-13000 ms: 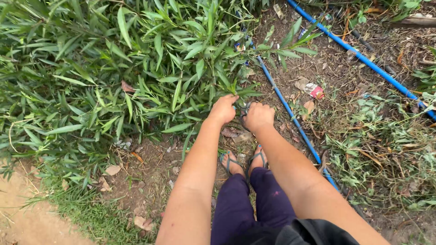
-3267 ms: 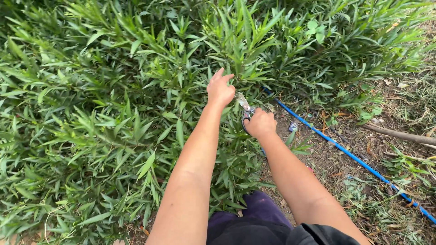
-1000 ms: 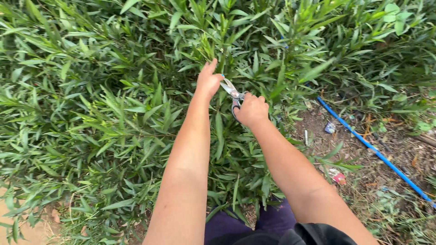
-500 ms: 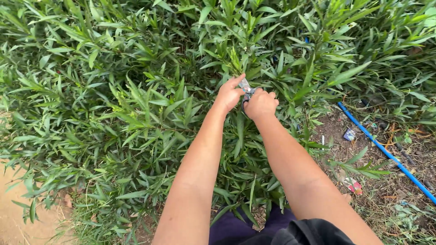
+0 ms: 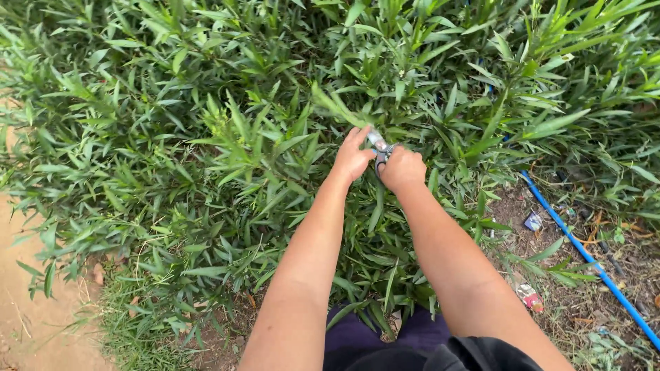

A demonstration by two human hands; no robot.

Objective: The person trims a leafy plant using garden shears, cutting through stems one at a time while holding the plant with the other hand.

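While R hand (image 5: 403, 169) grips scissors (image 5: 377, 145), L hand (image 5: 353, 156) on shrub (image 5: 227, 137)

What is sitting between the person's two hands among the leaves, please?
The head view shows metal scissors between the left hand and right hand, which grips them.

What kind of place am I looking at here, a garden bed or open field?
Most likely an outdoor garden or yard edge: dense leafy green shrubs, a blue hose on littered bare soil, and a sandy path. The right hand holds shears beside the left hand.

Both arms bare to above the elbow, no sleeves, watch or rings visible. Black garment (image 5: 440, 354) at waist. Dark purple trousers (image 5: 354, 333) below.
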